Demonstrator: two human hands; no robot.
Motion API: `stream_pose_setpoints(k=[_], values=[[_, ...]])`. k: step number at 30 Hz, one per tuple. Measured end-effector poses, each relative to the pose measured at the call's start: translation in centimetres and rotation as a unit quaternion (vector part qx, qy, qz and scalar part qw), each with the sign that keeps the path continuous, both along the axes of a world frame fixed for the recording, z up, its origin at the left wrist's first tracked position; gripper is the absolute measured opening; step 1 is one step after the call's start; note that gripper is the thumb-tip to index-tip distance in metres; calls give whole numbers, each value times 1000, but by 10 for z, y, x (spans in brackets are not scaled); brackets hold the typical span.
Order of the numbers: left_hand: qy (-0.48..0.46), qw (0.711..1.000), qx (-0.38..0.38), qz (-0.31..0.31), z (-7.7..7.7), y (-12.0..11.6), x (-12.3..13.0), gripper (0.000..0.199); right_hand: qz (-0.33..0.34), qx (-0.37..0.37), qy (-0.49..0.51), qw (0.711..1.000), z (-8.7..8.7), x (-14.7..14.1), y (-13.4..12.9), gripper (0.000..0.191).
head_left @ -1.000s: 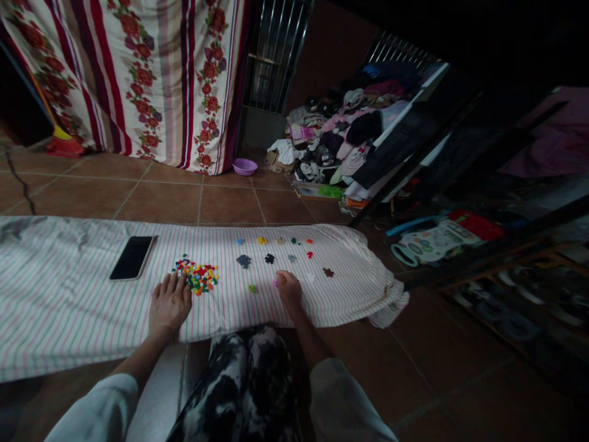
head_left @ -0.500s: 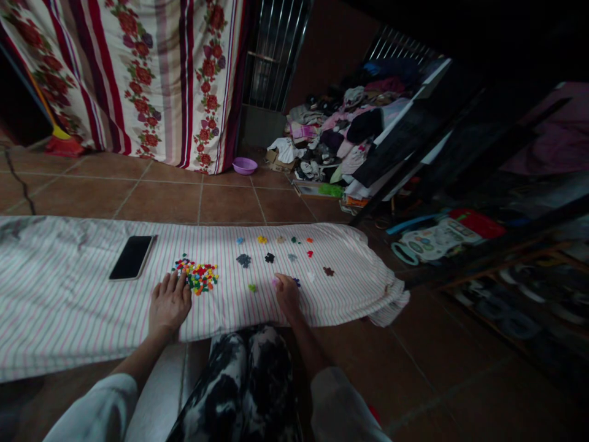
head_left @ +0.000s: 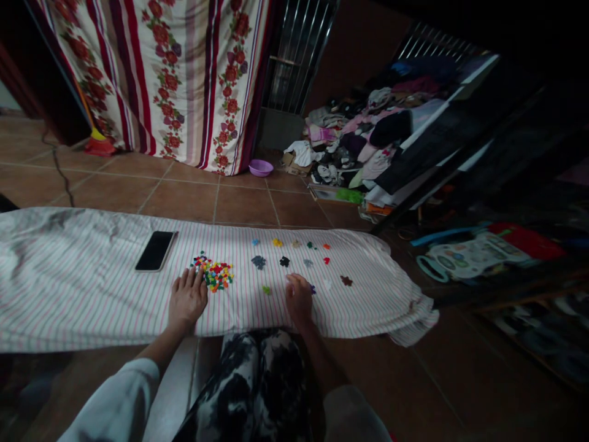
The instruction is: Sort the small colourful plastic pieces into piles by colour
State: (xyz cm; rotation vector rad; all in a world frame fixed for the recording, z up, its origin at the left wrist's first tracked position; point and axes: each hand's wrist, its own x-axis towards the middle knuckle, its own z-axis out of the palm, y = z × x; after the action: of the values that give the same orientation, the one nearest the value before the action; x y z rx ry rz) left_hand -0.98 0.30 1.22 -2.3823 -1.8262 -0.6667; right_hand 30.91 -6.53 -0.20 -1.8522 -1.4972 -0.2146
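A striped cloth (head_left: 124, 307) covers the long low surface before me. My left hand (head_left: 188, 297) lies flat on it with fingers spread, fingertips at the left edge of a mixed pile of small coloured pieces (head_left: 219, 274). My right hand (head_left: 299, 297) is closed beside the small colour groups; what its fingers hold, if anything, is too small to tell. Around it are a green group (head_left: 266, 290), a black group (head_left: 284, 261), a light grey group (head_left: 308, 263) and a white group (head_left: 327, 284). Dark blue pieces (head_left: 313, 289) show just right of the hand.
A phone (head_left: 155, 251) lies on the cloth left of the pile. Farther right sits a brown group (head_left: 346, 280). Beyond the cloth are a purple basin (head_left: 261, 168), a heap of clothes (head_left: 359, 132) and a floral curtain (head_left: 184, 80).
The whole view has shifted, so the cloth and pieces appear farther right. My right hand's fingers are drawn in more, and the pink bit seen at its fingertips is no longer visible. My left hand stays by the pile.
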Motion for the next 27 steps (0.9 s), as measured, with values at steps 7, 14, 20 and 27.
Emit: stream_pose_setpoints(k=[7,14,20,27], values=[[6,1000,3,6,-3,0,0,50,101,-7,28,994,16,-47,20,33],[-14,1000,-1,5,-2,0,0,47,212,-75,56,973,23,-108,58,35],[-18,1000,-14,10,3,0,2,47,265,-105,55,957,26,-151,93,29],[-23,1000,-17,10,3,1,3,45,274,-146,22,950,29,-182,125,31]])
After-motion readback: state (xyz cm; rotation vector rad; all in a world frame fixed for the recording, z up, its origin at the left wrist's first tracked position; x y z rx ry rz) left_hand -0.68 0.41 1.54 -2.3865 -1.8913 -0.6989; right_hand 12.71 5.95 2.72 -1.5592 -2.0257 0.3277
